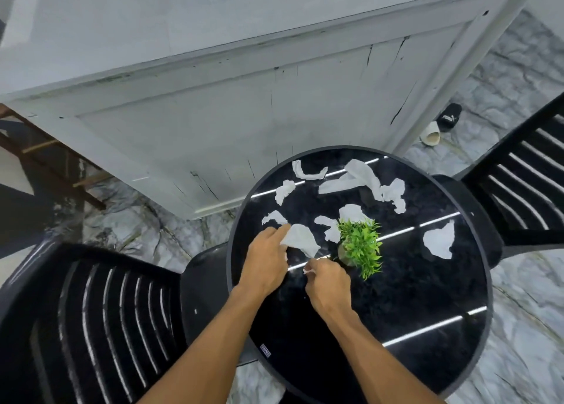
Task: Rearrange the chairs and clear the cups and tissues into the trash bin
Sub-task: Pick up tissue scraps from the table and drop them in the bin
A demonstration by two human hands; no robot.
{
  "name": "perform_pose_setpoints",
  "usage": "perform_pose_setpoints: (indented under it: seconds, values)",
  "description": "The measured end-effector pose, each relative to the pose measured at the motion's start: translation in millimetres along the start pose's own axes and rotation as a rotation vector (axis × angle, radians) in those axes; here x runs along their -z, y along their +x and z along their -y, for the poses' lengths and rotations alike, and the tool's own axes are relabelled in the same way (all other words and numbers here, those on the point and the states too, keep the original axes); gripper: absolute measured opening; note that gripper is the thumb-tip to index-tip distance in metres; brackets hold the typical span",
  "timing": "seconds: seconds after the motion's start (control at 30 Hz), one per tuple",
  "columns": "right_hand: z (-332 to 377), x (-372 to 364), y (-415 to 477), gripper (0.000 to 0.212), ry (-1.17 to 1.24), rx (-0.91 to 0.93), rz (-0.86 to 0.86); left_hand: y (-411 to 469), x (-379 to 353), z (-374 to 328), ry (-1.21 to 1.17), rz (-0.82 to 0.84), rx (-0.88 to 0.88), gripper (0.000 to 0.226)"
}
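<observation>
White tissues (363,177) litter the black tabletop (412,296); clearing barely begun.
Left hand (268,260) fingers (282,231) pinch one piece (300,238); right hand (328,284) clenches a scrap (307,271).

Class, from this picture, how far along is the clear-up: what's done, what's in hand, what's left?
Done: no cups show on the table; both chairs sit against it. In hand: left hand and right hand pinch one tissue. Left: several scraps lie around the plant; no bin in view.
</observation>
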State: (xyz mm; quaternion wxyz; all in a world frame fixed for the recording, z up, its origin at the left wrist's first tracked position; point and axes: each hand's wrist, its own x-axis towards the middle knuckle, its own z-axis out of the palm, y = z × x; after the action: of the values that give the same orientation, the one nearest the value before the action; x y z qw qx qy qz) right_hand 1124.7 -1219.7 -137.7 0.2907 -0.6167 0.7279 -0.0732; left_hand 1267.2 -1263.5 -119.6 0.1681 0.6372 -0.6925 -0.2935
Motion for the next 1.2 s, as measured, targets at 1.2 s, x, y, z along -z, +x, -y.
perform_pose_setpoints:
  seconds: [1.2]
  values:
    - [-14.8, 141.0, 183.0, 0.030, 0.149, -0.052, -0.197, 132.9, -14.0, 3.7, 0.084, 0.074, 0.097, 0.035]
